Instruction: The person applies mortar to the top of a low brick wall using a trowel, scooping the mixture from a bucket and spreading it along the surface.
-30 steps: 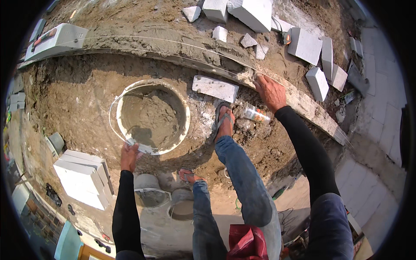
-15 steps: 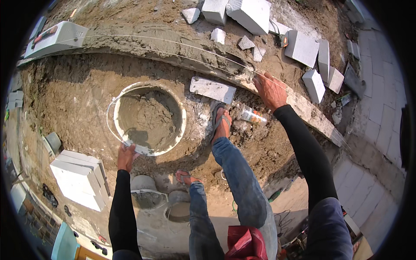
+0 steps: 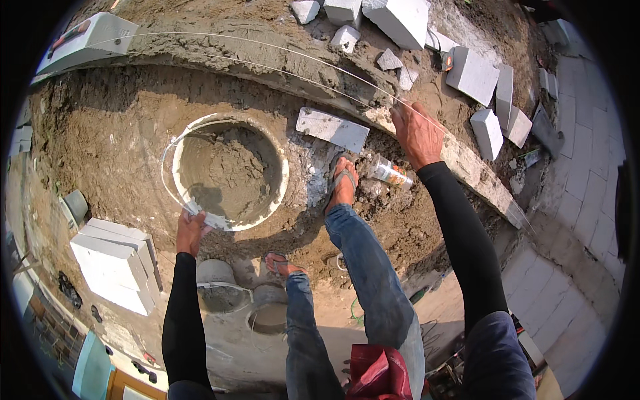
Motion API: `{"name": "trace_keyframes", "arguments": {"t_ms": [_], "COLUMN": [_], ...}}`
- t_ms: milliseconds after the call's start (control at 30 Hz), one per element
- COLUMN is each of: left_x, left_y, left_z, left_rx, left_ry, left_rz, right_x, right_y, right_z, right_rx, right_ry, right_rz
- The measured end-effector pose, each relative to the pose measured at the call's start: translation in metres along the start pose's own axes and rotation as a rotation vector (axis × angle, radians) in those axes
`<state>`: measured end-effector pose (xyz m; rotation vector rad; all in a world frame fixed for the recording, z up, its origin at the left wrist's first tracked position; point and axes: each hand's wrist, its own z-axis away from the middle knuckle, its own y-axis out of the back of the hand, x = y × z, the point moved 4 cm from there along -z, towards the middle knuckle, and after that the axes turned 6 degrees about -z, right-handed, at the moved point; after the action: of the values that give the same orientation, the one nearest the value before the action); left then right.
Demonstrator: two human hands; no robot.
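A large round white-rimmed bucket point(image 3: 285, 175) stands on the dirt, holding wet grey mortar point(image 3: 233, 170). At its lower-left rim my left hand point(image 3: 191, 233) is closed on the edge, by the end of the thin handle point(image 3: 164, 172). My right hand point(image 3: 421, 139) leans on the top of a low concrete wall footing point(image 3: 477, 167), fingers bent downward and apart, tips partly hidden. A taut white string point(image 3: 293, 52) runs along the footing and passes at that hand. Between bucket and hand lies a pale block point(image 3: 332, 129), with a clear plastic cup point(image 3: 390, 175) near my foot.
Several white blocks and broken pieces point(image 3: 473, 73) lie beyond the footing. Mortar point(image 3: 267, 70) covers its left stretch, up to a block point(image 3: 100, 40) with a tool on top. Stacked blocks point(image 3: 110, 267) and two smaller buckets point(image 3: 220, 287) point(image 3: 270, 317) stand near my legs.
The view has shifted slightly, and the far blocks and string sit higher in it. Both hands keep their places, the left on the bucket rim and the right on the footing.
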<state>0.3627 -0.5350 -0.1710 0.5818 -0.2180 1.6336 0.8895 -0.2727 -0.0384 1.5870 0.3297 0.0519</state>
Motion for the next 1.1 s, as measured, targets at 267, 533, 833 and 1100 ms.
{"name": "trace_keyframes", "arguments": {"t_ms": [267, 533, 833, 1100], "left_x": [0.026, 0.036, 0.064, 0.053], "left_y": [-0.034, -0.110, -0.112, -0.147], "left_z": [0.021, 0.084, 0.070, 0.101], "left_rx": [0.029, 0.085, 0.014, 0.091], "left_ry": [-0.130, -0.420, -0.547, -0.643], "left_rz": [0.042, -0.082, -0.168, -0.174], "right_x": [0.008, -0.180, -0.194, -0.151], "right_y": [0.037, 0.003, -0.093, -0.124], "right_z": [0.083, 0.100, 0.131, 0.062], "right_rx": [-0.038, -0.481, -0.671, -0.543], "right_ry": [-0.094, 0.322, 0.556, 0.275], "right_rz": [0.016, -0.150, 0.282, 0.152]}}
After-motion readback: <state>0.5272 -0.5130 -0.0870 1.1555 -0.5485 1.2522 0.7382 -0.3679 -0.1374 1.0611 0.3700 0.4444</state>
